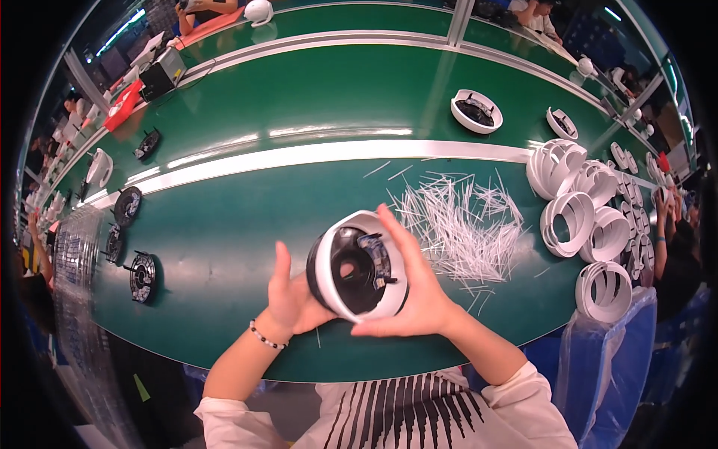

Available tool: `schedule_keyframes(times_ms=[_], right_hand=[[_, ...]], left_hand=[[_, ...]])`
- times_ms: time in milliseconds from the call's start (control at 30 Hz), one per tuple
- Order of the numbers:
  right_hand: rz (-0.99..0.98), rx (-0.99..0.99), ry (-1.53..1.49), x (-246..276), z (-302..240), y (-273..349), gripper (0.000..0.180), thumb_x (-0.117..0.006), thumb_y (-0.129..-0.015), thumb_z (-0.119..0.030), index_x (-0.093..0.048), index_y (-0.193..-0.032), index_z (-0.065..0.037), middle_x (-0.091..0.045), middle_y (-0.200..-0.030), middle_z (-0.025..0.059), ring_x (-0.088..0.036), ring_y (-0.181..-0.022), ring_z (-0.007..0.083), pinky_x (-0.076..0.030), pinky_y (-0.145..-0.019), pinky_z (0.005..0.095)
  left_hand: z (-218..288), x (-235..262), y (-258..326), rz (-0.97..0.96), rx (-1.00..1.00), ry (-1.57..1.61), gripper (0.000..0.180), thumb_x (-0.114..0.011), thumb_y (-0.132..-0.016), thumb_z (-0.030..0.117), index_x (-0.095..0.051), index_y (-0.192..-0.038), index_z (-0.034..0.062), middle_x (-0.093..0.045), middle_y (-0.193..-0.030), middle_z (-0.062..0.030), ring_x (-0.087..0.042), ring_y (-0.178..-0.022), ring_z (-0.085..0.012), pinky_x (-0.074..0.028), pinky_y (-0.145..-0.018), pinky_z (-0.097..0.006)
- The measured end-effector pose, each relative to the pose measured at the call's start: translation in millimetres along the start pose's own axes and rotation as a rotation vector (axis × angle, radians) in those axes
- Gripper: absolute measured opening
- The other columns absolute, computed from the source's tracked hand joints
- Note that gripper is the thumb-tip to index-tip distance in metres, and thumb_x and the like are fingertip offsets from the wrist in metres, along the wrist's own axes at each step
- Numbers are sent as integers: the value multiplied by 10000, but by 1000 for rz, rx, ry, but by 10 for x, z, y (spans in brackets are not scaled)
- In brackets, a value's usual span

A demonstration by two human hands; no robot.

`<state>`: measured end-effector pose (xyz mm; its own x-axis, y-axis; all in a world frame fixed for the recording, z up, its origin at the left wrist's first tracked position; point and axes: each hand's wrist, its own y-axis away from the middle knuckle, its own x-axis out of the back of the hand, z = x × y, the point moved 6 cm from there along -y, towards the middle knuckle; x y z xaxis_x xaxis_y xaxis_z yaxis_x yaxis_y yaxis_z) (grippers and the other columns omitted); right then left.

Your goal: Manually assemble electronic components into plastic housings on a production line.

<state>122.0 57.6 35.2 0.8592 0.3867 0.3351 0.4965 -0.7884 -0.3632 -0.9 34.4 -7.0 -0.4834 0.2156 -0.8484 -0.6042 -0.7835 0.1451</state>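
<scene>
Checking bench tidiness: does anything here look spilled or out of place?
Yes: thin white strips lie scattered in a loose criss-cross heap on the green table, just beyond the white dome housing held between the left hand and right hand. The stacked white rings look orderly.

Landmark: heap of thin white strips (464, 221) on the green bench (224, 254).
- Left of the heap: open bench surface, passable up to the black round parts (142, 277) near the bench's left end.
- Right of the heap: stacked white ring housings (583, 217), close-packed, blocking.
- Beyond the heap: pale rail (299, 156), then a white domed base (476, 111) on the far lane.
- Just before the heap, touching its near edge: both hands around a white-and-black dome unit (357, 268).
</scene>
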Motion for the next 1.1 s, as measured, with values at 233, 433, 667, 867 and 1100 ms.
schedule_keyframes(times_ms=[233,433,667,867,1100], right_hand=[[-89,-42,-141,-18,0,5,1177,-817,-482,-335,-78,-1343,-20,-160,-1357,208,-190,-1255,335,-224,-1005,399],[-100,116,217,-142,-190,4,1072,-805,-477,-304,-192,-1306,-9,-152,-1341,255,-213,-1207,430,-265,-944,479],[-51,88,368,-235,-170,43,1073,-789,-460,-356,-215,-1288,13,-198,-1317,254,-269,-1168,421,-266,-919,490],[-90,86,389,-200,-144,10,1129,-790,-441,-402,-188,-1284,47,-260,-1284,245,-320,-1138,392,-268,-918,461],[13,55,370,-250,-166,28,1137,-786,-444,-420,-183,-1276,68,-267,-1277,247,-336,-1119,387,-264,-912,459]], left_hand=[[-12,110,-43,234,-3,0,660,-296,-842,548,-345,-1249,30,-440,-1200,-177,-464,-1079,-302,-383,-919,-441],[-76,193,-71,218,-29,148,605,-247,-860,530,-432,-1196,62,-491,-1152,-141,-507,-1031,-263,-430,-874,-418],[-90,117,-83,10,-71,179,791,-182,-785,683,-374,-1242,67,-459,-1187,-139,-476,-1078,-251,-408,-917,-388],[-141,172,-42,56,-25,64,899,-164,-723,751,-294,-1289,64,-391,-1256,-139,-420,-1141,-249,-380,-946,-392],[-60,139,52,89,-123,-161,933,-543,-641,662,-293,-1286,36,-389,-1260,-138,-419,-1140,-246,-369,-952,-391]])
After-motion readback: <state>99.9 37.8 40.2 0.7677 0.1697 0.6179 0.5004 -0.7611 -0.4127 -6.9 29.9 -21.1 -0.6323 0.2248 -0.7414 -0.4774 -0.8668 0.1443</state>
